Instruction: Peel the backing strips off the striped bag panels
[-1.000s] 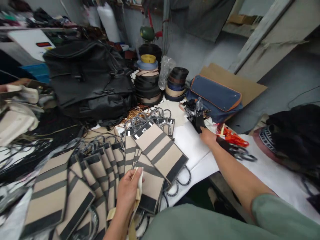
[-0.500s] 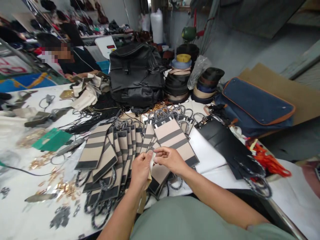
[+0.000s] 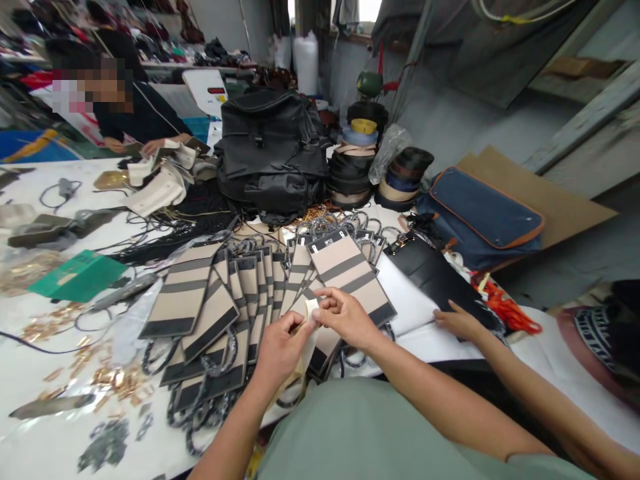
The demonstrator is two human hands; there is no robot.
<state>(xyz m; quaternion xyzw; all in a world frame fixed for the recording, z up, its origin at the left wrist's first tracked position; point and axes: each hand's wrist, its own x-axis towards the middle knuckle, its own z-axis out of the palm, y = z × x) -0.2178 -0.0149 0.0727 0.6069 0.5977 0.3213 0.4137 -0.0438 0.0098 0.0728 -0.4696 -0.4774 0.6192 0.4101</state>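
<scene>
My left hand (image 3: 283, 347) pinches a pale cream strip (image 3: 306, 347) that hangs down toward my lap. The fingers of my right hand (image 3: 345, 317) close on the strip's upper end, right beside the left fingertips. Behind and under both hands lie beige and dark striped panels (image 3: 183, 290) with black edges and patterned cord loops, fanned out in an overlapping pile. One striped panel (image 3: 350, 270) with small white marks at its top lies just beyond my right hand.
Another person's hand (image 3: 463, 321) rests by a black bag (image 3: 430, 277) at right. A black backpack (image 3: 273, 153) and strap rolls (image 3: 353, 167) stand behind the panels. Left are a green box (image 3: 77, 275) and gold pieces (image 3: 120, 377). A person (image 3: 135, 100) works back left.
Another person's arm has come in from the right, its hand at the black bag. The view has shifted slightly right. More of the cream strip shows between my hands.
</scene>
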